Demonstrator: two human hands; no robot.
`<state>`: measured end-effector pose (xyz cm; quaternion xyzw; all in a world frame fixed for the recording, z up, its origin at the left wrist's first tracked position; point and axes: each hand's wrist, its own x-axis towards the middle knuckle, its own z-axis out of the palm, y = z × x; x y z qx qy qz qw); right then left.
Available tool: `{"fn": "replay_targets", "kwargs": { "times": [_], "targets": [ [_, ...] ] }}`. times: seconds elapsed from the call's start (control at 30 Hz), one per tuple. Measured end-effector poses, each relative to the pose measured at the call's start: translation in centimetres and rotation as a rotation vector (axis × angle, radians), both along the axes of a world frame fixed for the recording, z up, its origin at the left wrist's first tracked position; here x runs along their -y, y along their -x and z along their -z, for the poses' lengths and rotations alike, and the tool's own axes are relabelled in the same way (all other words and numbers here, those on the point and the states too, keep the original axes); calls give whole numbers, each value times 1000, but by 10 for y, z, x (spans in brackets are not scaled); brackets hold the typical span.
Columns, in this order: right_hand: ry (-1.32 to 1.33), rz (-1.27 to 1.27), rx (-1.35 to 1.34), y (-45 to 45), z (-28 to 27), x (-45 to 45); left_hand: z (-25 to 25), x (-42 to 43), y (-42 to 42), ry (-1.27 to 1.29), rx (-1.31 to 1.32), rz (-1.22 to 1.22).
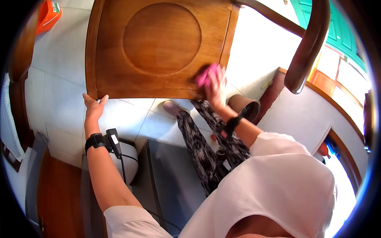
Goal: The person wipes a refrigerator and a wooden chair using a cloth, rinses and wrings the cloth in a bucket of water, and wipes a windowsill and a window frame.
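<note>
A brown wooden chair seat [162, 85] with a round sunken panel fills the upper middle of the view. At its near left corner is my left hand [93, 108], thumb and finger spread apart and touching the edge; any fingers under the seat are hidden. My right hand [215, 89] presses a bunched pink cloth [204, 77] onto the seat near its right front corner. Hand and cloth are slightly blurred. A dark curved armrest [307, 51] of the chair rises at the upper right.
Below the seat stands a grey box-like piece [170, 166], close to my legs [194, 146]. A brown bin [244, 106] is beside the low wall at right. An orange container [48, 16] sits on the tiled floor [59, 59] at upper left. A cable [124, 170] hangs from my left wrist.
</note>
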<state>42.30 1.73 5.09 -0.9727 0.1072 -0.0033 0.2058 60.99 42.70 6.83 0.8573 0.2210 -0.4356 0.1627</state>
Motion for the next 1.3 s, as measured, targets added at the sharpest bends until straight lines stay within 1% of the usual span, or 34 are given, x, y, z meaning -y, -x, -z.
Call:
{"fn": "replay_targets", "kwargs": {
  "times": [0.03,0.07,0.13,0.2,0.27,0.33,0.4,0.43,0.47,0.5,0.53,0.57,0.6,0.63,0.67,0.7,0.73,0.77,0.8,0.83,0.87,0.9,0.93,0.97,1.0,1.03,1.07,1.1,1.13,1.2,1.23,1.3],
  "targets": [
    [-10,-110,9,25,-1,-16,4,-2,2,-6,-5,-4],
    [-32,-185,-73,38,-15,-31,10,-4,3,14,27,13],
    [-43,-359,-111,36,-21,-48,12,-10,7,6,42,12],
    [-48,-540,-30,1,-16,-60,11,-8,3,32,56,13],
    [-100,-793,-52,-51,-20,-89,43,-24,11,-51,171,160],
    [-77,-1010,-19,-93,-17,-128,32,-18,11,-23,217,133],
    [-54,-1190,125,-123,-2,-173,5,-11,17,270,256,-311],
    [-50,-1242,121,-136,2,-191,11,-18,27,296,367,-509],
    [-34,-1295,118,-146,3,-206,16,-25,49,342,621,-647],
    [-44,-1289,96,-147,-3,-207,28,-35,76,348,745,-708],
    [-110,-1200,106,-139,-7,-206,35,-45,107,350,871,-771],
    [-76,-1159,127,-127,-9,-198,28,-37,141,328,824,-894],
    [-14,-1136,100,-111,-13,-181,20,-18,175,249,796,-919],
    [73,-1133,99,-92,-18,-161,15,-3,211,185,640,-900],
    [147,-1139,50,-74,-17,-138,12,21,245,159,573,-858],
    [212,-1150,62,-60,-15,-116,10,49,276,183,456,-943],
    [291,-1159,-8,-51,-14,-97,11,80,311,256,422,-995],
    [299,-1190,-19,-52,-18,-98,6,109,343,215,304,-919],
    [312,-1219,-31,-54,-18,-95,10,147,379,241,326,-896],
    [278,-1238,5,-66,-21,-110,-11,170,395,354,236,-984],
    [243,-1255,42,-82,-22,-139,-24,188,406,421,273,-1054],
    [192,-1258,50,-98,-24,-170,-38,203,417,465,220,-1053],
    [204,-1271,80,-115,-24,-202,-47,212,426,481,222,-1083],
    [237,-1305,153,-137,-19,-234,-56,222,433,443,252,-941],
    [200,-1293,274,-155,-11,-265,-62,233,439,400,282,-801],
    [193,-1309,377,-170,-9,-295,-69,235,440,354,190,-722],
    [137,-1350,469,-188,-2,-319,-72,239,445,369,177,-753],
    [234,-1357,493,-193,-9,-341,-70,244,449,245,238,-685],
    [278,-1327,261,-193,-32,-357,-66,246,452,117,298,-612],
    [435,-1370,-47,-198,-48,-366,-63,244,457,127,248,-622],
    [446,-1388,-48,-203,-42,-360,-57,244,461,120,242,-580],
    [163,-1533,248,-214,-21,-329,-50,246,470,131,214,-513]
  ]
}}
